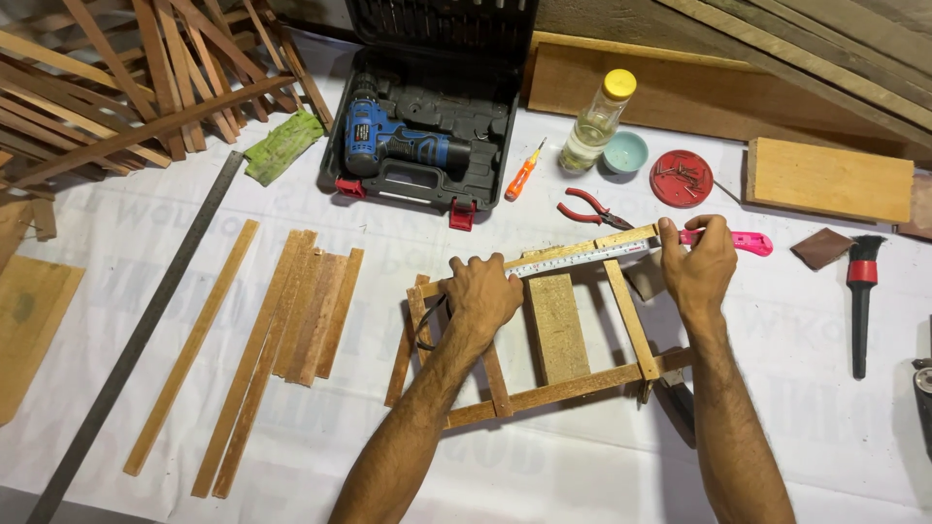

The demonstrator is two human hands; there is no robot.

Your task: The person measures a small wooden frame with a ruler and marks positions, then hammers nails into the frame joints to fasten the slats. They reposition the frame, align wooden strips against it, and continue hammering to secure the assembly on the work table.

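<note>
Wooden frame (558, 335) lies near the bench's front edge, left hand (482, 296) pressing the tape measure (579, 256) flat on its top bar while right hand (697, 264) pinches the tape tight.

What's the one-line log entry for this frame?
left hand: pins tape measure | right hand: stretches tape | along: wooden frame

White sheet (582, 475) covers the worktop (evenly lit), planks (777, 58) behind.
</note>
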